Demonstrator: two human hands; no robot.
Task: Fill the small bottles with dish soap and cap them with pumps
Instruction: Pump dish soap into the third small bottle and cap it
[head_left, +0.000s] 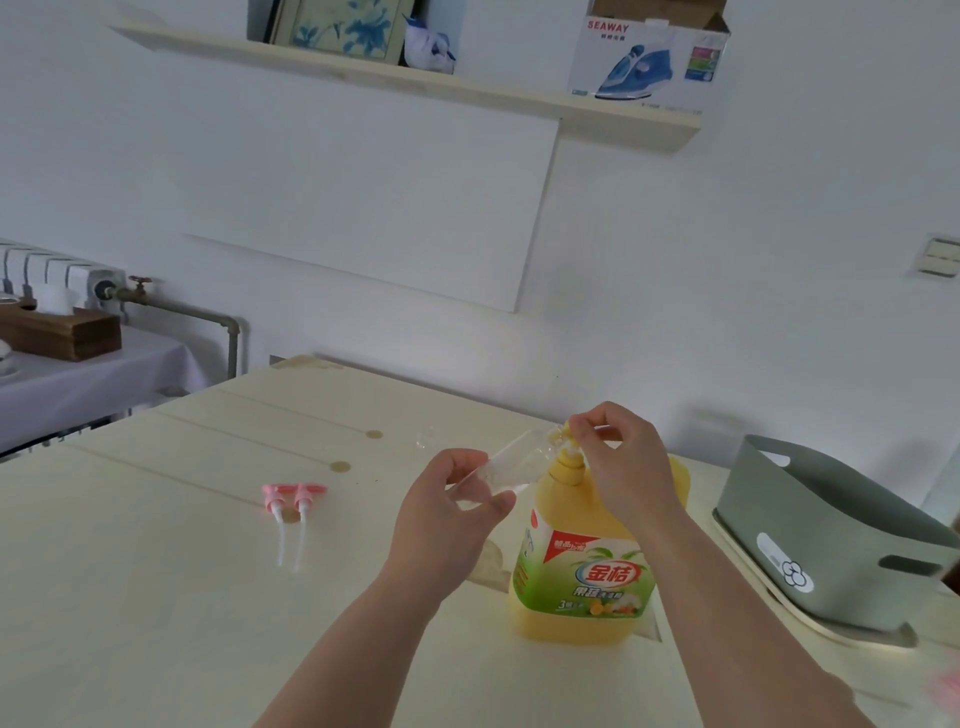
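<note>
A: How is the clear small bottle (514, 462) held?
B: Tilted, mouth at the spout of the upright yellow dish soap jug (587, 571). Two pink pumps (304, 493) are laid side by side, well left.

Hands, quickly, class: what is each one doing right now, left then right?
Left hand: grips the small clear bottle, tilted.
Right hand: pinches the soap jug's yellow pump.

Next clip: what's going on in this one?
A person is filling a small clear bottle from a large dish soap jug. The left hand holds the bottle tilted, its mouth at the jug's yellow pump head, which the right hand grips. The bottle looks mostly empty. Two pink pumps lie on the table, not yet fitted.
</note>
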